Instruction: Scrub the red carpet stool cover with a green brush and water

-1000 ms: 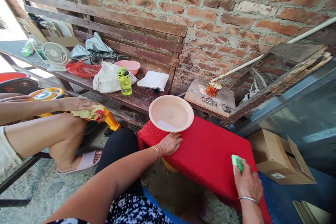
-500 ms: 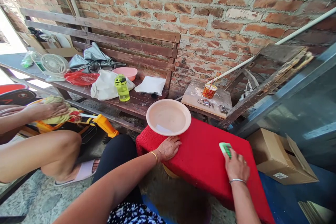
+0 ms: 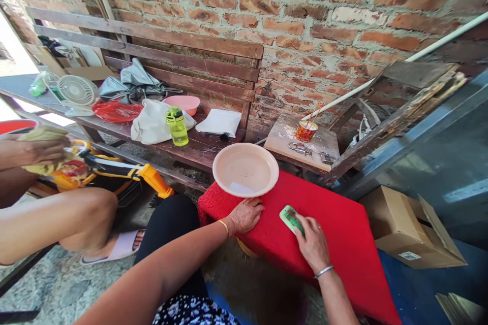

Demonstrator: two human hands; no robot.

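Observation:
My right hand [image 3: 313,245] grips a small green scrub brush [image 3: 292,217] just over or on the red cloth [image 3: 335,228] that covers the table; I cannot tell if the bristles touch it. My left hand [image 3: 247,215] lies flat on the cloth near its front edge, fingers stretched out, holding nothing. Right above those fingers stands a round pale pink basin [image 3: 219,183] of clear water, on the table's back left corner. The left fingertips are beside or touching the basin's lower side.
Behind runs a wooden bench [image 3: 190,155] bearing a green bottle [image 3: 177,126], a white bag [image 3: 150,124] and a fan [image 3: 78,90]. A stool [image 3: 284,137] holds a paper cup [image 3: 305,130] and padlocks. Cardboard box [image 3: 407,228] at right. Another person's hand [image 3: 34,155] holds a yellowish cloth at left.
My right hand has moved left across the red cloth with the brush, nearer the basin. My left hand has stayed put. The other person's hand with the yellowish cloth has moved left and up.

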